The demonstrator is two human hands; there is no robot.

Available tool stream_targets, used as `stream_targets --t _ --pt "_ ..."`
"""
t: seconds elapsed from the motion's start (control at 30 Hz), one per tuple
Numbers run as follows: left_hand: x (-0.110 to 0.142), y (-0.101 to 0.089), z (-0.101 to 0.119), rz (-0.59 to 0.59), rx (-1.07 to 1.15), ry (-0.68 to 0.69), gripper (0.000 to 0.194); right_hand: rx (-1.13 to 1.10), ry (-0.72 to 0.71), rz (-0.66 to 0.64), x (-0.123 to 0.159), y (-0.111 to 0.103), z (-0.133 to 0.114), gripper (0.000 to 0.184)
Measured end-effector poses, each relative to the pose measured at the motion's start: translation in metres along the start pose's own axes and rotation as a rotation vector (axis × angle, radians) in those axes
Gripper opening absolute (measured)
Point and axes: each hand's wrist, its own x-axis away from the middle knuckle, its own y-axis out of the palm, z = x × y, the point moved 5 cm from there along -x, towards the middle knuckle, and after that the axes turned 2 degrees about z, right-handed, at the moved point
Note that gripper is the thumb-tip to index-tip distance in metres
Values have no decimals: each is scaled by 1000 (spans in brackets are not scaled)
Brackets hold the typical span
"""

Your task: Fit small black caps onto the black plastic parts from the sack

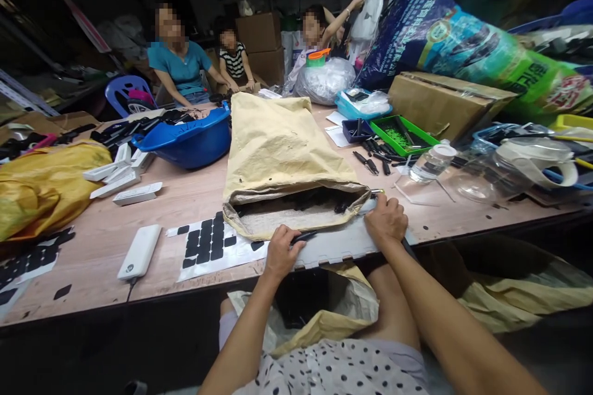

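Note:
My left hand (281, 253) is closed at the table's front edge, with a slim black piece (304, 236) sticking out between thumb and fingers. To its right, my right hand (386, 220) is wrapped around a dark-handled tool (409, 249); a short shiny tip shows above the fist, but its kind is unclear. Under both hands lies a flat pale grey board (331, 248). Just beyond them a cream paper-like sack (282, 142) lies with its mouth towards me, dark pieces inside. Another open sack (324, 327) sits between my legs, with something black in it.
On the left are a white power bank (140, 252), a sheet of black stickers (208, 244), white boxes (121, 179) and a blue basin (185, 139). A green tray (403, 134), clear jar (433, 162) and carton (449, 105) stand right. Several people are across the table.

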Motion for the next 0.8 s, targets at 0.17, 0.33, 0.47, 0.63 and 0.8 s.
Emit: stream_targets --t 0.17,0.33,0.47,0.63,0.8 --pt "3 0 2 41 -82 32 17 -12 1 -4 1 -2 0 37" --pt "4 -1 1 19 -108 -2 19 -8 1 18 2 1 2 39" --pt "2 -3 -2 -14 -56 -31 21 -53 -11 40 2 4 5 41" --pt "0 -2 -6 -41 -28 -59 19 -262 161 -151 -16 2 26 46" --pt "-1 -2 -8 -62 -13 -82 18 -638 223 -20 -7 -35 42 47"
